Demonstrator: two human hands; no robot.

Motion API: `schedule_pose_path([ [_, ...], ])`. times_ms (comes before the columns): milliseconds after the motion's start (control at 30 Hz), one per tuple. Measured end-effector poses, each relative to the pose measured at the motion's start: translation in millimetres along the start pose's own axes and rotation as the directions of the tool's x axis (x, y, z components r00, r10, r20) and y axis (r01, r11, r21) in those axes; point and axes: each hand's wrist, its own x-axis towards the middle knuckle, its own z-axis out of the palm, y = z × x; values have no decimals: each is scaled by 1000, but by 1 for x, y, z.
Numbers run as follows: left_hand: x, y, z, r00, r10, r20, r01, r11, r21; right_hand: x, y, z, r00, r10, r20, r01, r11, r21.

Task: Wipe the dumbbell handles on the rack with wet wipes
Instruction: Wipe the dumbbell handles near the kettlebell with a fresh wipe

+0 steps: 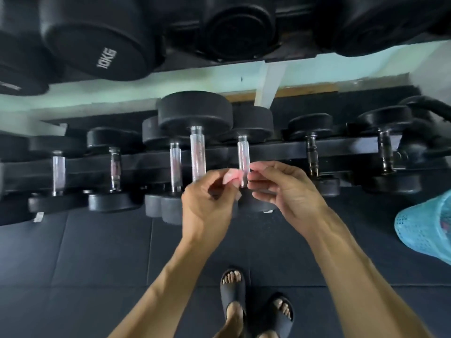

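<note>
Both hands, the left hand point(207, 198) and right hand point(283, 189), pinched a small pink wet wipe point(231, 178) between fingertips, probably to spread it. It was right before a shiny dumbbell handle point(243, 154) on the rack point(341, 145).

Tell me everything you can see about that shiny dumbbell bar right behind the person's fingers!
The dumbbell handle is a shiny, silvery metal bar, looking see-through in the glare. It joins a black round weight at its far end and another, partly hidden by the hands, at its near end, and lies across the black rack rail. The left hand and right hand meet in front of its near end, pinching a small pale pink wipe.
</note>
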Motion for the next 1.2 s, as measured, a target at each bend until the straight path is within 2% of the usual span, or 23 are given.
schedule_pose_path([
  [200, 46, -24, -80, 971, -226, -80, 220, 972, -78, 23, 22, 39, 979, -19, -202, 11, 999, -39],
  [300, 80, -51, -98, 950, -310, -45, 309, 951, -28, 40, 39, 48, 946, -78, -315, 51, 994, -93],
  [433, 131, -84, -96, 911, -393, 123, 392, 919, 36, 63, 56, 47, 810, -288, -511, 105, 928, -356],
  [567, 170, -114, -66, 846, -387, 368, 375, 921, 106, 81, 78, 31, 699, -363, -616, -5, 859, -512],
  [700, 194, -144, -20, 760, -399, 513, 315, 917, 246, 91, 98, 16, 689, -409, -599, -88, 772, -629],
  [800, 200, -162, 12, 694, -349, 630, 353, 927, 125, 97, 111, 13, 705, -420, -572, -145, 703, -696],
  [967, 207, -166, 43, 732, -240, 638, 247, 966, 80, 110, 138, 16, 703, -432, -565, -153, 683, -714],
  [1200, 229, -183, 73, 833, -138, 535, 144, 989, 31, 128, 155, 22, 556, -546, -627, -214, 635, -742],
])
